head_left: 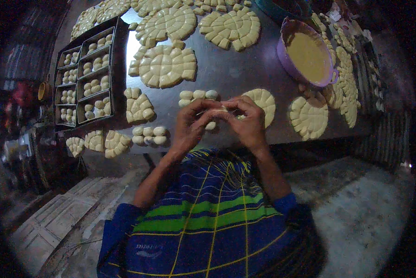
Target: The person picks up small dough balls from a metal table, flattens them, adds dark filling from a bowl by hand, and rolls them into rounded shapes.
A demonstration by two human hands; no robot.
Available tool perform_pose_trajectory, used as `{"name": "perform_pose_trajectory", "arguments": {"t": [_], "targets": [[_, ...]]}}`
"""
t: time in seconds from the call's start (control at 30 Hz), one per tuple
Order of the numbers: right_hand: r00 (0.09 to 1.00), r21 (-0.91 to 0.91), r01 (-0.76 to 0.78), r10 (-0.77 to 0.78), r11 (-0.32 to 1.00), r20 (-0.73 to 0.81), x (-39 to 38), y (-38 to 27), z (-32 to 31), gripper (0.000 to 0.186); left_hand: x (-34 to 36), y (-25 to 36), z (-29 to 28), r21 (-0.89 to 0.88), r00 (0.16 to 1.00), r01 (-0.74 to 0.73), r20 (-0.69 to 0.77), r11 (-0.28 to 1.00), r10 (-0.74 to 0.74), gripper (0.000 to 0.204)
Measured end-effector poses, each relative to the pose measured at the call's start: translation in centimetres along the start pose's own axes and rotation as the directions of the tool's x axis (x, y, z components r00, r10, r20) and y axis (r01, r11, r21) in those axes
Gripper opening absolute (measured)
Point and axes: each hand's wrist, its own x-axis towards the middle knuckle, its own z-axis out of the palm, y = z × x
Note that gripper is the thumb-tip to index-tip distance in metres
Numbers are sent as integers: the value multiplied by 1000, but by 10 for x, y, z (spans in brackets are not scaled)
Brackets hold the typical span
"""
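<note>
Above the table's near edge my left hand (192, 121) and my right hand (247, 121) meet, fingertips pinched together. A small pale piece of dough (224, 108) shows between them, mostly hidden by the fingers. Just behind my left hand lies a cluster of dough balls (186, 95), partly covered by it. Beyond my right hand is a round of dough scored into pieces (265, 103), also partly hidden. To the left are two rows of dough balls (148, 135) and a cut slab of dough (139, 107).
A dark divided baking tray (121, 69) holding dough balls stands at the left. Large cut dough rounds (166, 66) lie further back. A purple basin (283, 51) with yellowish contents sits at the right, near another cut round (308, 118). Small dough wedges (95, 140) line the left front edge.
</note>
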Motion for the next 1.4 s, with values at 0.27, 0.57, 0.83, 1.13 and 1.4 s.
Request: {"name": "perform_pose_trajectory", "arguments": {"t": [0.27,0.57,0.83,1.13,1.4], "targets": [[997,36,35,-37,999,73,3,8,-5,16,3,-1,-2,-25,999,51,-15,998,-51,24],[995,131,-89,82,987,60,-5,26,2,18,5,-13,0,-63,981,157,-101,986,-163,21],[914,181,-331,267,926,304,4,53,-3,20,6,-19,2,-36,980,189,-62,981,-191,24],[799,409,-509,240,757,552,14,67,-7,34,9,-25,5,-258,994,106,52,960,-96,66],[891,121,-90,26,989,453,48,64,0,25,25,-12,0,-218,986,-140,-114,966,118,67]]}}
